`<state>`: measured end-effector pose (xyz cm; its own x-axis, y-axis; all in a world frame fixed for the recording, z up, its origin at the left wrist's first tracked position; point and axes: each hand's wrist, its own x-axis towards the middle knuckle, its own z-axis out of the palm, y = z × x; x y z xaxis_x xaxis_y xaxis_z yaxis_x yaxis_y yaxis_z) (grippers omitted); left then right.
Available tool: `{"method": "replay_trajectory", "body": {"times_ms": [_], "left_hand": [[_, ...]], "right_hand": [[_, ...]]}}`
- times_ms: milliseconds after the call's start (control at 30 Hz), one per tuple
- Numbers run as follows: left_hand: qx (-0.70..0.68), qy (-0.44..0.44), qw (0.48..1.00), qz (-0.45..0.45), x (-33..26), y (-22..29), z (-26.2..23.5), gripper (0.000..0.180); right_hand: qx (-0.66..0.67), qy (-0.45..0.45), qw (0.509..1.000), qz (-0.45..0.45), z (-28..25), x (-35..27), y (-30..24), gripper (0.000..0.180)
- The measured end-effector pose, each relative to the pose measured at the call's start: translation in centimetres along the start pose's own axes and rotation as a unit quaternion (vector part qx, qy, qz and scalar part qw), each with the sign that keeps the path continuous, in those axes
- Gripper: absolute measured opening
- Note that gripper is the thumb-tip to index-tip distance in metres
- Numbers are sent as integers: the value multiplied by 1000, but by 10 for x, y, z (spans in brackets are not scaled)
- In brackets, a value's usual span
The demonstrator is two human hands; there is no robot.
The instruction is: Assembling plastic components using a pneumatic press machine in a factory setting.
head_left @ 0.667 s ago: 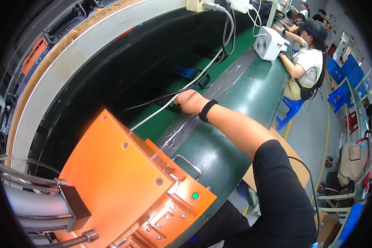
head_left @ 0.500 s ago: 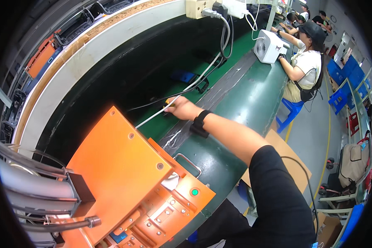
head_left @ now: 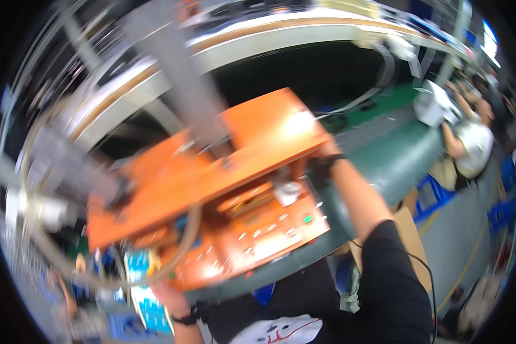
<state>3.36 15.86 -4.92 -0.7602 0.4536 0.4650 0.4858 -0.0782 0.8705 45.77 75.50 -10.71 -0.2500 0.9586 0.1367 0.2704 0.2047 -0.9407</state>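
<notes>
I'm seeing a black short sleeve [head_left: 393, 269], dark wristbands at both wrists, white print on my black shirt [head_left: 281, 329].

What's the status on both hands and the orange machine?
Right hand hidden behind orange machine. Left hand at its lower front edge, grip unclear. Picture blurred.

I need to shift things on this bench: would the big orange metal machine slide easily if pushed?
Probably not. The boxy orange metal machine looks heavy and rigid, with thick sheet panels and a wide base on the green bench. The grey hoses joined at its left would likely tug against any sliding.
</notes>
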Motion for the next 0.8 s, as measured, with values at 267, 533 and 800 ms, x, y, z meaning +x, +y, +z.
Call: {"method": "replay_trajectory", "body": {"times_ms": [267,533,800], "left_hand": [[89,254,948,-169,-84,64,-169,40],[-178,285,840,-426,-100,38,-214,58],[-435,221,775,-401,-41,49,-171,70]], "right_hand": [[203,-96,945,239,4,-238,-127,21],[327,67,920,205,-8,-356,-96,26],[205,88,958,178,10,-353,-91,23]]}}
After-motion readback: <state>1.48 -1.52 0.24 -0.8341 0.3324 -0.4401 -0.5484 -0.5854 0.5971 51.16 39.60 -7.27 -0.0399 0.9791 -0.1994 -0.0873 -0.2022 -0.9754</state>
